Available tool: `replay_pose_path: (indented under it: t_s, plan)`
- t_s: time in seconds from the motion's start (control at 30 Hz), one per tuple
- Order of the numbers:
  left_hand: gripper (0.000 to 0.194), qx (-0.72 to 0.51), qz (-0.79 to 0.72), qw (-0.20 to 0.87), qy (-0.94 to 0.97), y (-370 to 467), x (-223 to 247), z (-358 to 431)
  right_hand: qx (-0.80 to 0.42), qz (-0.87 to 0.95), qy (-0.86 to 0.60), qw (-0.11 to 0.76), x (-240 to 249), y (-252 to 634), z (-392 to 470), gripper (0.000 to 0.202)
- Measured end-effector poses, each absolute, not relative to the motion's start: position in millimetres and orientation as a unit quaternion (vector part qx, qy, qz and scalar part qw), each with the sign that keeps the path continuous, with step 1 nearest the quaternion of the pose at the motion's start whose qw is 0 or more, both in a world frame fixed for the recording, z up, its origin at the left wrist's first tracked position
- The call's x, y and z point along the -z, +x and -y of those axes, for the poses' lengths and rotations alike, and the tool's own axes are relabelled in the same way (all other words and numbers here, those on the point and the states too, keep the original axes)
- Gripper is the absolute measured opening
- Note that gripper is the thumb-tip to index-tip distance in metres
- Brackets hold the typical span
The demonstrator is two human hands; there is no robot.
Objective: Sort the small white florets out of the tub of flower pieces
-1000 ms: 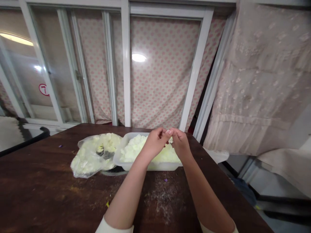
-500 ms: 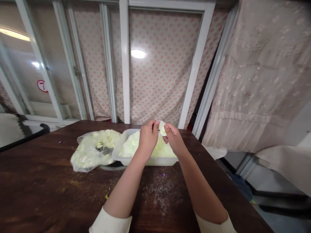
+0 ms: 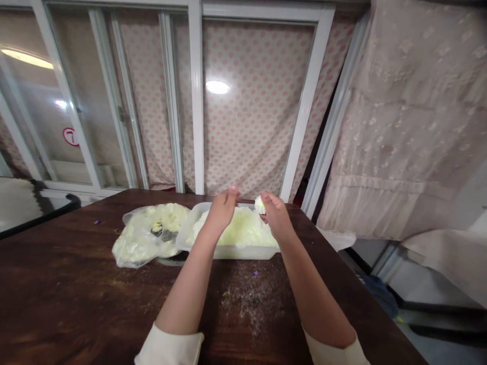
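A small white-yellow flower-like piece (image 3: 260,205) is pinched between the thumb and fingers of my right hand (image 3: 274,213), above the right part of a translucent white tub (image 3: 243,253). My left hand (image 3: 223,207) hangs over the tub's left half, apart from the right one, its fingertips drawn together; whether something small is between them cannot be made out. Pale yellow-white pieces (image 3: 241,228) fill the tub. Touching its left side, a clear plastic bag (image 3: 135,248) holds more of the same pale pieces.
White powdery crumbs (image 3: 249,299) and a tiny purple bit (image 3: 255,272) lie on the dark wooden table (image 3: 95,299) in front of the tub. Behind the table stand white-framed sliding windows (image 3: 198,101) with a dotted curtain. A pale cloth (image 3: 388,152) hangs at the right.
My left hand has moved left, away from the white piece that both hands were touching. The piece stays in my right hand.
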State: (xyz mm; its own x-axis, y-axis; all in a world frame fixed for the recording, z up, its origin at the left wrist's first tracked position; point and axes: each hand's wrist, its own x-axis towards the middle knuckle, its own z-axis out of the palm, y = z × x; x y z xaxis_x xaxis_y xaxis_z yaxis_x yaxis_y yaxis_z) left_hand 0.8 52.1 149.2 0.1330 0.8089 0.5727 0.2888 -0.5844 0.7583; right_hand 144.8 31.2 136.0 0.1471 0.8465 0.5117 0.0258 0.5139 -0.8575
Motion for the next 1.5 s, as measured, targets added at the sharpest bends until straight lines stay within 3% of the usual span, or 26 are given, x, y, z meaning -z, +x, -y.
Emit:
replay_pose_path:
  t_s: [0.07, 0.17, 0.33, 0.53, 0.63, 0.73, 0.83, 0.93, 1.23, 1.5]
  plan:
    - [0.040, -0.515, -0.290, 0.337, 0.733, 13.6, -155.1, -36.8, -0.304, 0.580, -0.380, 0.653, -134.2, 143.2, -31.5, 0.041]
    - [0.025, -0.544, -0.262, 0.356, 0.713, 26.5, -159.3, -22.5, -0.303, 0.576, -0.374, 0.660, -135.2, 142.5, -28.6, 0.042]
    - [0.020, -0.585, -0.250, 0.375, 0.674, 28.1, -158.1, -22.7, -0.315, 0.637, -0.318, 0.628, -139.7, 140.3, -20.4, 0.037]
    - [0.018, -0.642, -0.346, 0.194, 0.656, 14.2, -156.7, -33.9, -0.356, 0.654, -0.285, 0.604, -140.1, 134.5, -20.1, 0.033]
    - [0.016, -0.578, -0.435, 0.092, 0.684, 3.2, -154.3, -45.1, -0.344, 0.611, -0.308, 0.644, -137.8, 135.6, -25.8, 0.035]
    - [0.023, -0.528, -0.476, 0.054, 0.702, -1.8, -153.0, -52.3, -0.327, 0.582, -0.343, 0.661, -134.8, 138.6, -31.5, 0.037]
    - [0.033, -0.542, -0.402, 0.128, 0.727, 4.7, -154.6, -47.5, -0.314, 0.589, -0.358, 0.652, -132.5, 139.6, -33.9, 0.037]
    - [0.029, -0.532, -0.323, 0.229, 0.749, 16.9, -156.2, -37.0, -0.312, 0.599, -0.353, 0.647, -131.6, 137.7, -33.3, 0.037]
    - [0.022, -0.625, -0.369, 0.166, 0.668, 16.4, -153.0, -42.1, -0.361, 0.674, -0.296, 0.572, -133.9, 128.2, -25.6, 0.031]
    - [0.018, -0.562, -0.374, 0.214, 0.706, 16.4, -149.4, -47.8, -0.292, 0.592, -0.387, 0.644, -123.7, 132.9, -41.9, 0.037]
